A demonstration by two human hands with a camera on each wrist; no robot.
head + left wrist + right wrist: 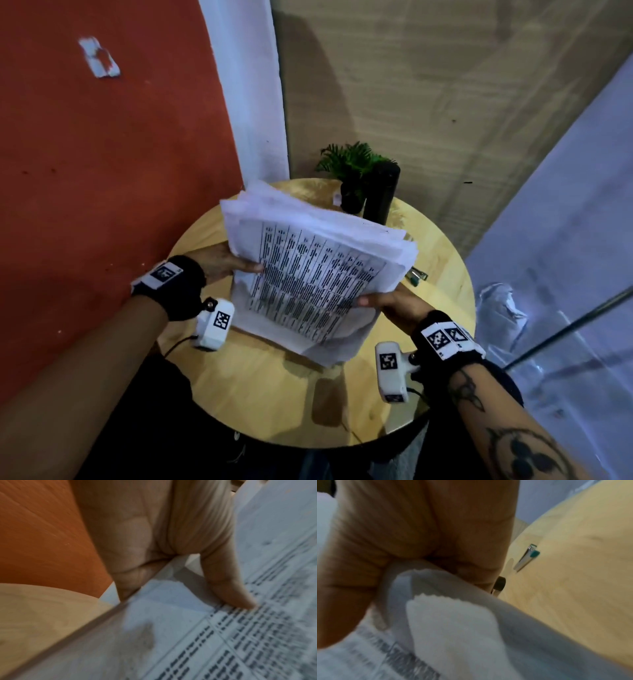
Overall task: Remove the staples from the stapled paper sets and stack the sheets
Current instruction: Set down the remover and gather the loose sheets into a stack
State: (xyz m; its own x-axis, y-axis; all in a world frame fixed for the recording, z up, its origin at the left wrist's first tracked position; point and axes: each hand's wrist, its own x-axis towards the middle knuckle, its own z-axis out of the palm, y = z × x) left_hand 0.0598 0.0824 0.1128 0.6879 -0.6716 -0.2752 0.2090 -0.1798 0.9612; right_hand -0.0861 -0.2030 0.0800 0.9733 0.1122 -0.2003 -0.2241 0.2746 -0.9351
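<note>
Left fingers: thumb [238,592] lies flat on the printed top sheet, and the other fingers disappear under the bundle's edge — a pinch across the thickness of the pile.
Left hand: the left hand [219,262] grips the paper stack [315,274] at its left side, wrist strap and white camera block hanging just below it.
Right fingers: thumb tip [364,301] presses on the top page at the near right corner; in the right wrist view the paper edge runs straight into the fold of the palm, with the rest of the fingers hidden beneath.
Right hand: the right hand [400,305] clamps the stack from the right side, tattooed forearm trailing back toward the table's near edge.
Paper stack: a thick pile of white sheets, the top page covered in a dark printed table, held between both hands and tilted — far end raised, near end low over the table. The sheet edges look ragged and fanned at the far right corner. Whether the near edge touches the wood, I cannot tell.
Staple remover: a small metal tool with a green tip, the staple remover [526,557], lies on the table just right of the stack, apart from both hands.
Table: the round wooden table [260,394] carries it all.
Behind the stack: a small potted plant [352,171] and a black cylinder [380,192] stand at the table's far edge.
Surroundings: a red wall [102,171] on the left.
</note>
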